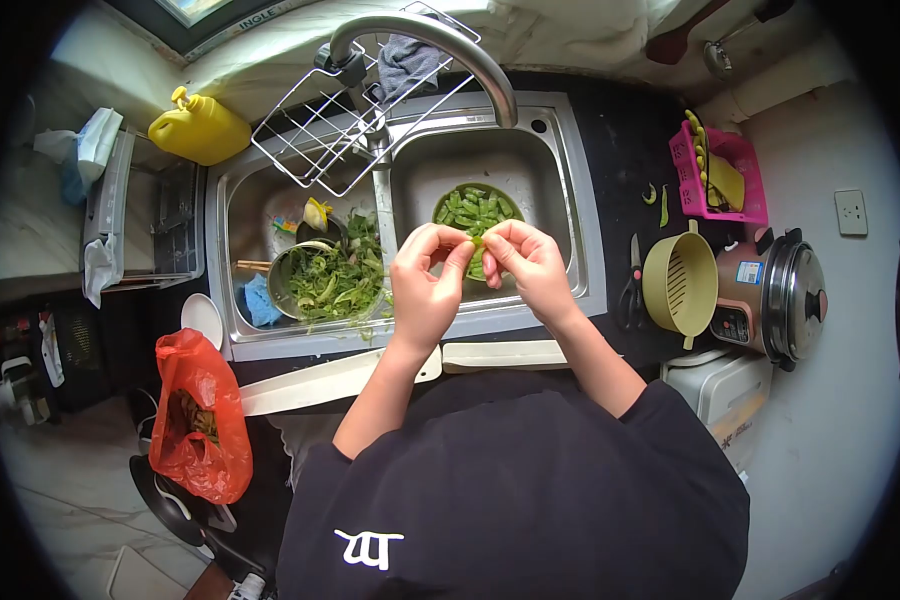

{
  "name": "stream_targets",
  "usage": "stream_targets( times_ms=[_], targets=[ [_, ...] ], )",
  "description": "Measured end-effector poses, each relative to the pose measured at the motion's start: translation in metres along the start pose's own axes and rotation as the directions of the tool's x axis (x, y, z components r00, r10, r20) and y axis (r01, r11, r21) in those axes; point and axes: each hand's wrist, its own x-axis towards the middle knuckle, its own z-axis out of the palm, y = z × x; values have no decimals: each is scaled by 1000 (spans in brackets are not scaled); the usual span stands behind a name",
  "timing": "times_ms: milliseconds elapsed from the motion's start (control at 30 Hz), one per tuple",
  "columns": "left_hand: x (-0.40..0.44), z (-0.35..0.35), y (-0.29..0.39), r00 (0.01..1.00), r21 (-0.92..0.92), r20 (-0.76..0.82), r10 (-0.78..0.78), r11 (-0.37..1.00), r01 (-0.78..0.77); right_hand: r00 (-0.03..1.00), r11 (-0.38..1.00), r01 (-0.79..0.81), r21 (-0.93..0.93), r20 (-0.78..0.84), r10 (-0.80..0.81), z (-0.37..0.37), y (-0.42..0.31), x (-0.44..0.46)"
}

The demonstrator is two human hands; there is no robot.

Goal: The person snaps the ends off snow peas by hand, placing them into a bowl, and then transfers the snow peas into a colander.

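Observation:
My left hand and my right hand meet above the right sink basin. Thumbs and fingertips of both pinch a small green bean piece between them. Below them, partly covered by the hands, a round bowl holds cut green bean pieces. In the left basin, leafy green scraps spill over a metal pot, with a blue cloth beside it.
A wire rack and curved faucet hang over the sink. To the right stand scissors, a yellow-green colander, a pink basket and a cooker. At left are a yellow jug and red bag.

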Motion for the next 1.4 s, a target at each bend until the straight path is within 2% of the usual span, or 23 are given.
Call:
stream_targets(
  times_ms=[67, 100, 167, 233, 300, 333, 433, 500, 567, 600, 633, 667, 700, 767, 867, 900, 967, 1033, 1100, 1233, 1300, 1333, 1400],
  targets=[
    [3, -7, -5, 988, -307, -35, -153, 942, 135, 1000, 950, 28, -311, 7, -27, 4, 0, -6],
    [5, -11, -8, 982, -381, -63, -177, 914, 140, 1000, 951, 28, -309, 11, -26, 4, 5, -9],
    [11, -19, -10, 970, -527, -72, -234, 834, 162, 947, 483, 318, -816, 296, -124, -2, 17, -13],
    [12, -25, -10, 970, -544, -77, -231, 825, 153, 971, 569, 217, -793, 234, -45, -2, 15, -11],
    [11, -26, -7, 974, -538, -55, -219, 829, 156, 996, 865, 82, -495, 69, -55, 1, 3, -5],
    [9, -26, -7, 973, -536, -57, -222, 829, 157, 990, 899, 138, -415, 89, -111, 6, -5, -2],
    [7, -18, -6, 980, -507, -77, -186, 853, 122, 951, 747, 310, -588, 187, -247, 20, -24, 2],
    [6, -15, -3, 984, -480, -62, -166, 870, 116, 954, 707, 300, -640, 195, -227, 19, -29, 5],
    [7, -13, 21, 990, -107, -136, 41, 993, -56, 937, 567, 347, -747, 250, -245, 17, -32, 8],
    [10, -23, 20, 951, 402, 1, 309, 871, -284, 937, 568, 348, -745, 253, -241, 15, -34, 10],
    [11, -29, 20, 952, 405, -3, 305, 871, -278, 884, 424, 458, -781, 352, -307, 12, -36, 11],
    [11, -34, 21, 914, 536, 146, 377, 747, -394, 818, 266, 552, -790, 453, -354, 11, -37, 11],
    [12, -37, 20, 857, 628, 303, 417, 589, -509, 819, 268, 552, -789, 453, -352, 11, -41, 11],
    [14, -39, 19, 839, 598, 338, 427, 591, -542, 769, 157, 624, -765, 566, -295, 12, -51, 10],
    [12, -37, 21, 912, 413, 152, 381, 814, -409, 739, 331, 665, -669, 529, -417, 15, -61, 12],
    [10, -35, 18, 913, 414, 150, 379, 814, -406, 739, 332, 666, -668, 531, -415, 18, -64, 11],
    [4, -31, 10, 981, -18, -71, 183, 983, -184, 808, 558, 588, -585, 399, -434, 29, -64, 11],
    [5, -26, 15, 980, -496, -194, -55, 867, -50, 841, 627, 540, -561, 345, -416, 36, -40, 17],
    [4, -33, 17, 929, -767, -203, -309, 641, 45, 866, 630, 499, -595, 365, -341, 44, 1, 26],
    [1, -63, 25, 964, -794, -183, -193, 608, -29, 871, 706, 465, -534, 418, -258, 92, 66, 41],
    [-2, -76, 29, 967, -822, -177, -185, 568, -42, 884, 910, 253, -329, 461, -79, 132, 107, 58],
    [-4, -81, 28, 968, -797, -187, -168, 602, -50, 801, 738, 457, -497, 591, -97, 143, 131, 66],
    [-5, -82, 27, 959, -739, -211, -188, 673, -30, 709, 443, 664, -602, 695, -119, 156, 171, 83]
  ],
)
